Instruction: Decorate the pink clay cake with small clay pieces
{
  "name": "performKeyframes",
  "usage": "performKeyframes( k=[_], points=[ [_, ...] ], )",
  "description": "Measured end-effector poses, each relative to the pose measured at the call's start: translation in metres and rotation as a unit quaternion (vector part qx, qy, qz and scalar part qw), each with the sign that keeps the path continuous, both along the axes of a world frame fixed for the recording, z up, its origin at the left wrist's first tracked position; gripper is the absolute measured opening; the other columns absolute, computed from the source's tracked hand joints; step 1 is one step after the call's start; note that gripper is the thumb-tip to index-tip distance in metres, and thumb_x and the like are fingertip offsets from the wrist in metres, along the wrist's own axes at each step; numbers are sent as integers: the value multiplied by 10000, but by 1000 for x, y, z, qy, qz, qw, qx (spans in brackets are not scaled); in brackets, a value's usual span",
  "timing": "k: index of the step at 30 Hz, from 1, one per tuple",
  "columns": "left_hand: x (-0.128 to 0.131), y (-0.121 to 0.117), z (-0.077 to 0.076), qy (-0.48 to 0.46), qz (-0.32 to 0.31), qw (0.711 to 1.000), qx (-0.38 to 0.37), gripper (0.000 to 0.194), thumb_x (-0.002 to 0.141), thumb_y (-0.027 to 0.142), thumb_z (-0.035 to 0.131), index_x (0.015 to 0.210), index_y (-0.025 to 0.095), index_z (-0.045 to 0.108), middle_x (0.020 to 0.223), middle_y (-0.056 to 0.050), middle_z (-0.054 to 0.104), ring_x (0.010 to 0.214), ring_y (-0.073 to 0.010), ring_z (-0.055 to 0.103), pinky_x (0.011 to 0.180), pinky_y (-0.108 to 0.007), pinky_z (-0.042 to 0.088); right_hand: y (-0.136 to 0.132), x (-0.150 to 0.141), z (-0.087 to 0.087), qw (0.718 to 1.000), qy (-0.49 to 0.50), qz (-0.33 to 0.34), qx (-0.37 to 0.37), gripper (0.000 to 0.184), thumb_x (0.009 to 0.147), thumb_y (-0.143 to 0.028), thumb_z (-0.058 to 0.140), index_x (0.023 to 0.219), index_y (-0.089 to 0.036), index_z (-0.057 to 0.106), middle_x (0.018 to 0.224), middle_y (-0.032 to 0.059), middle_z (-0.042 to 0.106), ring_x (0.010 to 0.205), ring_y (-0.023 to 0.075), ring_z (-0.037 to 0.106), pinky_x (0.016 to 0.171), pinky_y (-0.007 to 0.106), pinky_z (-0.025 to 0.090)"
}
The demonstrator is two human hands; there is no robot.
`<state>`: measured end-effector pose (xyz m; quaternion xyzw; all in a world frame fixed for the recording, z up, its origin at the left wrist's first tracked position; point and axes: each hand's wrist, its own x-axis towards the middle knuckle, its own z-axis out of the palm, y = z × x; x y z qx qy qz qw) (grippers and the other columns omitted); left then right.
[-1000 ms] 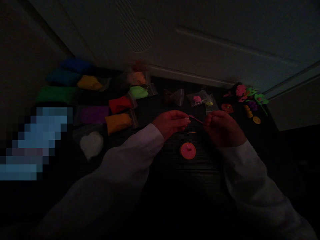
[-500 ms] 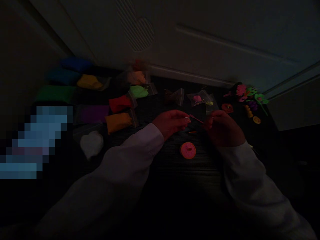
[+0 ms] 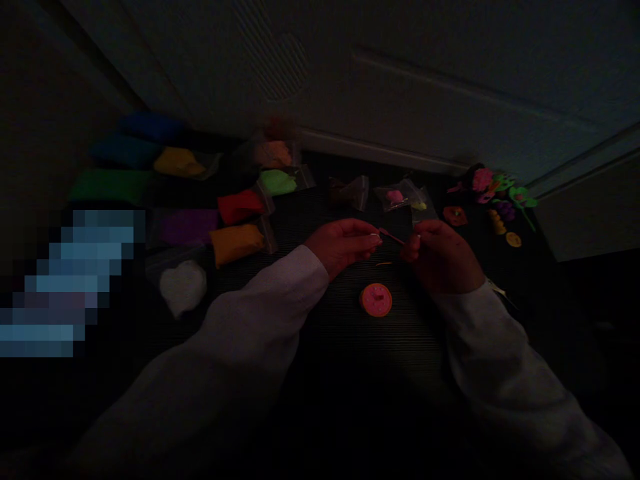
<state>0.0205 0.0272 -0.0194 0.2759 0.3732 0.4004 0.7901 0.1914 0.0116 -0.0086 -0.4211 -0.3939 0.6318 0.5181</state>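
- Your left hand (image 3: 345, 248): thumb and fingers pinched together over the middle of the tabletop (image 3: 340, 333); too dark to tell what, if anything, is between them. Looks the same as in the earlier frames.
- Your right hand (image 3: 445, 257): fingers curled in, pinching the near end of the pink stick (image 3: 393, 237). It has turned a bit since the first frame, so the thumb side shows more clearly.
- Pink stick: thin, straight, slightly wider at the far tip, held at a slant between your hands, tip just beside your left fingertips. Touching or not, can't tell.
- Thin orange strip (image 3: 384, 263): lying on the tabletop below the stick, unmoved.
- Round pink piece (image 3: 376, 300): orange rim, pale dots, small raised bit on top; flat on the tabletop nearer you, same spot.
- Pale slim object (image 3: 496, 288): beside your right sleeve, now showing; the sleeve hid it in the first frame.
- Toward the far right corner: colourful flower shapes (image 3: 483, 179), red piece (image 3: 455, 215), yellow disc (image 3: 513, 239).
- Far edge: small clear bag with pink lump (image 3: 395, 197), dark bag (image 3: 345, 193).
- Left side: orange bag (image 3: 237, 245), red bag (image 3: 241, 207), purple bag (image 3: 189, 227), white lump (image 3: 183, 287).
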Motion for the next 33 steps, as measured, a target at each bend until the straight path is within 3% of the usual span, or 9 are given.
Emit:
performKeyframes(
  k=[11, 15, 18, 23, 25, 28, 33],
  points=[
    [2, -1, -3, -1, 8, 1000, 21, 131, 622, 66, 652, 716, 112, 572, 643, 11, 634, 571, -56, 556, 606, -213, 408, -1, -2, 1, 1000, -2, -17, -21, 152, 601, -199, 719, 740, -222, 664, 630, -52, 644, 569, 41, 573, 557, 172, 484],
    [-2, 1, -6, 100, 19, 987, 126, 201, 622, 157, 683, 810, 142, 616, 708, 17, 624, 610, -63, 544, 631, -222, 411, -3, -4, 3, 1000, 1, -20, -21, 204, 553, -246, 767, 735, -234, 676, 635, -53, 657, 590, 43, 595, 582, 168, 509],
    [-7, 2, -6, 257, 27, 934, 248, 265, 669, 244, 661, 918, 157, 639, 794, -5, 628, 703, -91, 562, 679, -230, 413, -4, -3, 4, 1000, -2, 2, -20, 214, 537, -278, 783, 710, -231, 666, 623, -57, 651, 563, 40, 589, 563, 159, 507],
    [-11, -1, -4, 472, 3, 778, 415, 216, 718, 305, 614, 871, 159, 659, 809, -26, 640, 738, -129, 546, 709, -256, 396, -5, -1, 4, 1000, -9, 18, 2, 161, 600, -309, 745, 719, -249, 654, 604, -65, 633, 531, 42, 567, 512, 161, 485],
    [-10, -1, -5, 505, -12, 736, 451, 210, 724, 300, 609, 865, 151, 653, 821, -34, 650, 781, -149, 543, 739, -271, 390, -5, -1, 5, 1000, -4, 17, 4, 148, 606, -298, 740, 716, -249, 654, 602, -68, 632, 535, 37, 566, 521, 156, 478],
    [-10, 0, -8, 526, -28, 700, 482, 197, 738, 286, 592, 868, 148, 643, 866, -44, 659, 839, -170, 541, 790, -297, 380, -5, -1, 7, 1000, 8, 17, 5, 144, 594, -272, 743, 699, -239, 650, 591, -68, 628, 540, 36, 563, 531, 156, 472],
    [-10, 0, -12, 544, -54, 672, 499, 169, 748, 243, 559, 877, 166, 637, 887, -38, 666, 877, -186, 534, 827, -317, 371, -5, 0, 7, 1000, 2, 20, -2, 155, 579, -264, 742, 665, -232, 616, 623, -60, 640, 558, 56, 570, 532, 186, 474]
  ],
)
